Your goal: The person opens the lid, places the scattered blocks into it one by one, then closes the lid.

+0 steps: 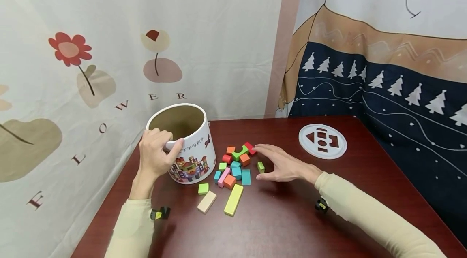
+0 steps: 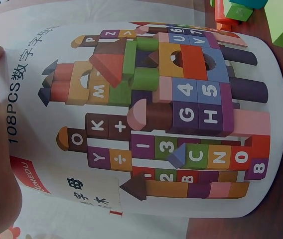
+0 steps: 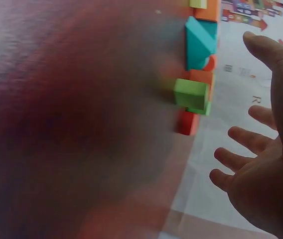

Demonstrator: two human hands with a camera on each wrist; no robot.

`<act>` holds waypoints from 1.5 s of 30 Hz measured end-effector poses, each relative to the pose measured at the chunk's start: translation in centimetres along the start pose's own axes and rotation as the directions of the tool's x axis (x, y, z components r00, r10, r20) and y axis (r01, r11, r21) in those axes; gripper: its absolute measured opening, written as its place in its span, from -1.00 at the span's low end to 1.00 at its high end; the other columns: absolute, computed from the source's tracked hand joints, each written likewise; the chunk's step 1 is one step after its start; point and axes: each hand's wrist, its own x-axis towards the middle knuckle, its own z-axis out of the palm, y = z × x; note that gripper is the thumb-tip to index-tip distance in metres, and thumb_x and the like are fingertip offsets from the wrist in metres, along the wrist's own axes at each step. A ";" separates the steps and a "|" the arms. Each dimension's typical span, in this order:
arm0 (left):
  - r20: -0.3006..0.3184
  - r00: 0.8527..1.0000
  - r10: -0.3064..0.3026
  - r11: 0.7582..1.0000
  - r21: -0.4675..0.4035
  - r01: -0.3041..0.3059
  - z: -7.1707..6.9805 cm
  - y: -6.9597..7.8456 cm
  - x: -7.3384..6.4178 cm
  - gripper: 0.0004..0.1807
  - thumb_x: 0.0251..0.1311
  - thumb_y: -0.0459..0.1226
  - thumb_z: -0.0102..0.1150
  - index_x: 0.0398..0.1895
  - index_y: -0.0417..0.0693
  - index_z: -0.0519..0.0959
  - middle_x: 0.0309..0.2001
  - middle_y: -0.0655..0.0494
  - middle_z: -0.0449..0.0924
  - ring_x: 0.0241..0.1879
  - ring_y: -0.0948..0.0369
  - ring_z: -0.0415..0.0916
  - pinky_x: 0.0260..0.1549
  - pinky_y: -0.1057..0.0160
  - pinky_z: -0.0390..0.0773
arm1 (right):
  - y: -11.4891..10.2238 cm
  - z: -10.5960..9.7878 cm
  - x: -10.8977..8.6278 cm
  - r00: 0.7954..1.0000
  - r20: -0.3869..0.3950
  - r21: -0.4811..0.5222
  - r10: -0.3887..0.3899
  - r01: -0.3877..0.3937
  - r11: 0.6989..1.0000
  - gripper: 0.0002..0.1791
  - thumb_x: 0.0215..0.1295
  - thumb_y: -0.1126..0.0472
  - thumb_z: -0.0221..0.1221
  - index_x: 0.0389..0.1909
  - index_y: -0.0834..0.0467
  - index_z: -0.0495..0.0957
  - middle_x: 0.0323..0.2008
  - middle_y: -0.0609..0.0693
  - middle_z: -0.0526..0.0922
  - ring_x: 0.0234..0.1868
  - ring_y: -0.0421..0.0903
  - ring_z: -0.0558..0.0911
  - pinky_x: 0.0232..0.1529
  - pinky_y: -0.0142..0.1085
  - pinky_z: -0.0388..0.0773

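Observation:
My left hand [image 1: 156, 150] grips the rim of a white toy-block bucket [image 1: 204, 148], fingers over the edge and thumb on the outside. Printed block castles and letters cover the bucket's side [image 2: 196, 114] in the left wrist view. To its right lies a loose pile of coloured wooden blocks, among them a pink block [image 1: 224, 177], a teal block [image 1: 246, 177] and a green arch block [image 1: 240, 153]. My right hand [image 1: 281, 164] reaches in from the right with fingers spread and nothing held. A small green block [image 1: 260, 167] stands between its thumb and fingers in the head view.
A white round lid [image 1: 323, 141] with shaped cut-outs lies at the back right of the dark red table [image 1: 277, 225]. Nearer the front are a long yellow block [image 1: 233, 200] and a beige block [image 1: 206, 202]. Printed curtains [image 1: 226, 39] hang behind the table.

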 end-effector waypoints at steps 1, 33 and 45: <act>-0.001 1.000 -0.001 1.000 -0.001 0.001 0.0 0.0 0.0 -0.51 0.29 0.01 0.17 -0.68 -0.05 0.31 -0.70 0.07 0.29 -0.57 0.07 0.19 -0.27 -0.06 0.23 | 0.2 0.2 -0.1 1.000 0.001 0.003 -0.006 0.006 1.000 0.08 0.33 -0.30 0.45 0.74 0.09 0.31 0.72 0.13 0.37 0.74 0.22 0.34 0.71 0.35 0.28; 0.001 1.000 -0.007 1.000 -0.001 0.007 0.2 0.0 -0.1 -0.49 0.30 0.02 0.17 -0.69 -0.05 0.32 -0.71 0.08 0.28 -0.58 0.07 0.20 -0.27 -0.05 0.23 | 1.5 1.8 0.1 0.997 -0.042 -0.080 -0.061 0.057 0.995 -0.63 0.50 0.22 0.44 0.25 0.17 0.74 0.15 0.05 0.83 0.10 -0.06 0.76 0.29 -0.01 0.77; 0.005 1.000 -0.010 1.000 0.002 0.010 0.2 -0.1 -0.2 -0.49 0.31 0.04 0.16 -0.67 -0.06 0.32 -0.70 0.07 0.29 -0.57 0.06 0.20 -0.26 -0.07 0.24 | 1.2 1.3 0.1 0.996 -0.062 -0.068 -0.068 0.064 0.996 -0.63 0.49 0.22 0.45 0.24 0.19 0.75 0.12 0.03 0.83 0.07 -0.08 0.75 0.24 -0.06 0.78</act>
